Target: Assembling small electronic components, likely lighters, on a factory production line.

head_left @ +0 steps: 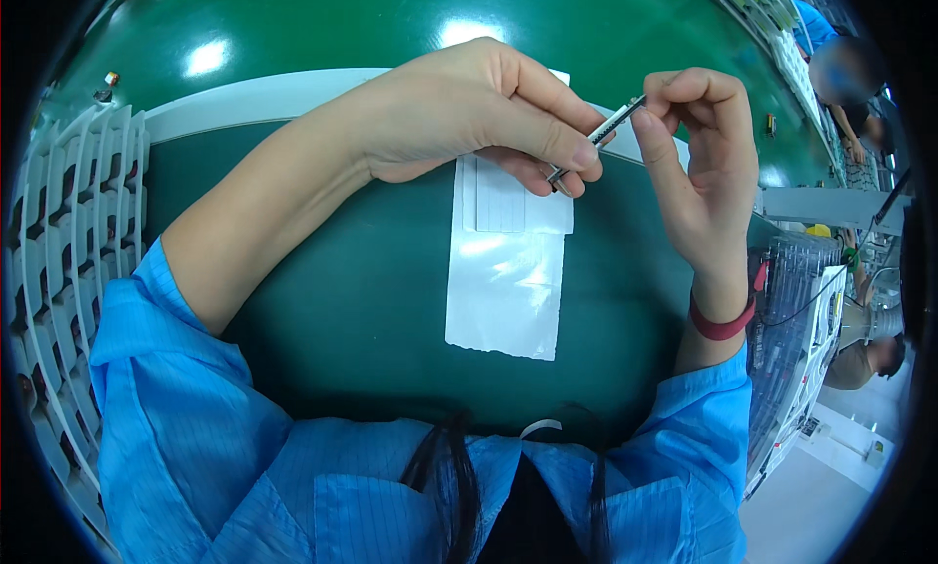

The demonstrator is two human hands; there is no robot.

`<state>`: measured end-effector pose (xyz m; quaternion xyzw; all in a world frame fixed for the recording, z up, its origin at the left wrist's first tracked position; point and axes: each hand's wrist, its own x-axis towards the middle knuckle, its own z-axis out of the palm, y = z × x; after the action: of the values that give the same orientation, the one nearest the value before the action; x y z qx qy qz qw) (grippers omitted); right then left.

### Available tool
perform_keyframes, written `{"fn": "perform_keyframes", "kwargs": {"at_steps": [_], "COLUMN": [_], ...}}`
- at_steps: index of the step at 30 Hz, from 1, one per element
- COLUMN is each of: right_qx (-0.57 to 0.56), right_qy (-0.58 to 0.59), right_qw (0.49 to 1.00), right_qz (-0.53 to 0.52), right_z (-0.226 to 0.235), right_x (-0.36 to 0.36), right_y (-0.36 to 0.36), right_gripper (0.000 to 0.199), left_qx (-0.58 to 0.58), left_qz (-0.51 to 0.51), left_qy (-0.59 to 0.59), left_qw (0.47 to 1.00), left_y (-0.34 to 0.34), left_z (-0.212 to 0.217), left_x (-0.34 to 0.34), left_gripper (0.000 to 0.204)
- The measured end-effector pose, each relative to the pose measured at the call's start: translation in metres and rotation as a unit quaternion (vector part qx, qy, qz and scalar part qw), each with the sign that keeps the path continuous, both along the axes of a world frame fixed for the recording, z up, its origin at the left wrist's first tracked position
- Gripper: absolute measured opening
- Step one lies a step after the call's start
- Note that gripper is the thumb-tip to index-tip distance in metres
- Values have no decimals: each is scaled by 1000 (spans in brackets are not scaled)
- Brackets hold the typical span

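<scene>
Over the far side of the green work mat, my left hand (518,115) pinches a thin narrow strip (614,125) between thumb and fingers. The strip has a pale face and a dark toothed edge, and slants up to the right; its exact kind is too small to tell. At its upper right end, my right hand (705,139) closes thumb and forefinger on the tip, with the other fingers curled. Below the hands, a sheet of white glossy backing paper (503,300) lies on the mat (342,300), with smaller white pieces (500,198) on top of it.
Stacked light-grey trays (73,242) stand along the left. Clear plastic trays (791,291) are piled on the right, beside my right forearm. Beyond the mat's white rim (264,97) spreads a shiny green floor (332,27). Other people in blue (813,27) work at the far right.
</scene>
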<state>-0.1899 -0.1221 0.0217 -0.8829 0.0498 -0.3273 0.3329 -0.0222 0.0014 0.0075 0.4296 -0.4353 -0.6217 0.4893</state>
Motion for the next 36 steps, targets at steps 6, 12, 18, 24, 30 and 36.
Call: {"fn": "perform_keyframes", "kwargs": {"at_steps": [6,12,18,24,30,36], "right_qx": [38,130,542,571,522,409], "right_qy": [67,1,6,-41,-23,24], "right_qw": [984,978,833,792,829,912], "right_qz": [159,-164,109,210,197,-35], "right_z": [21,-16,-17,-17,-8,3], "right_x": [-5,1,-1,-4,-3,1], "right_y": [33,-22,-3,0,-2,6], "right_gripper": [19,24,36,37,34,29], "left_qx": [25,-43,-43,-22,6,4], "left_qz": [89,-10,6,-24,-13,100], "left_qy": [112,254,247,241,229,68], "left_qw": [989,966,968,970,973,993], "left_y": [2,-1,-3,-3,-3,-1], "left_z": [-11,-4,-12,-15,-16,-15], "left_x": [8,5,6,8,0,-13], "left_gripper": [34,40,41,40,38,39]}}
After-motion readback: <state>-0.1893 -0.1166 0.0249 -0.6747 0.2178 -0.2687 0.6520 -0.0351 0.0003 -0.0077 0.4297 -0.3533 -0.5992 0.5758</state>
